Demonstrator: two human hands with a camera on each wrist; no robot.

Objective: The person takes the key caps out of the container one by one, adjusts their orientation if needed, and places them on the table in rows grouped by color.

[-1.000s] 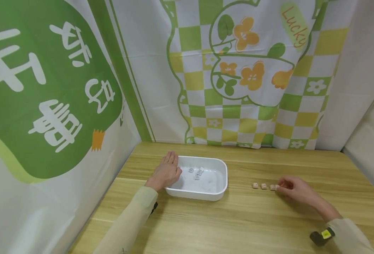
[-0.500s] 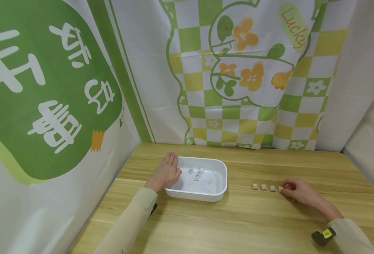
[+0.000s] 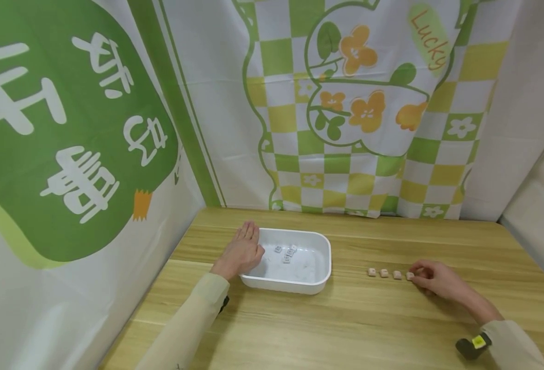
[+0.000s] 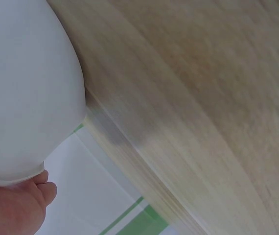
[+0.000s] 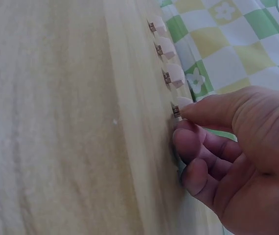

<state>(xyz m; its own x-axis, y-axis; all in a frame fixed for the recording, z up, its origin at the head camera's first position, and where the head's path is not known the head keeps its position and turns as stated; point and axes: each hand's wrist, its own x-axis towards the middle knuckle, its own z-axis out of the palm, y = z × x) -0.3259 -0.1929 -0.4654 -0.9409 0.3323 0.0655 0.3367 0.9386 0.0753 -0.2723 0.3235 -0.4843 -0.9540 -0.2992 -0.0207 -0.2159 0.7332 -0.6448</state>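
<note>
A white plastic tray [image 3: 299, 287] stands left of centre on the table. My left hand [image 3: 239, 254] holds its left end, fingers along the outside and thumb over the rim. Several small grey-white square pieces [image 3: 286, 259] with dark markings lie inside. To the right, small pink keycap-like blocks [image 3: 384, 273] stand spaced out in a row. My right hand [image 3: 435, 280] pinches the rightmost block [image 3: 410, 276] between thumb and forefinger, down at the table. In the right wrist view, the other blocks [image 5: 175, 75] show dark brown patterned sides; the pinched one is partly hidden by my thumb.
The wooden table [image 3: 299, 329] meets a cloth with green and yellow checks [image 3: 336, 164] along its back edge. A white cloth with a green print [image 3: 91, 154] hangs on the left. Black wrist bands [image 3: 472, 347] sit at my sleeves.
My right hand has moved slightly right with the rightmost block, opening a gap between it and the third block. My left hand and the tray stay in place.
</note>
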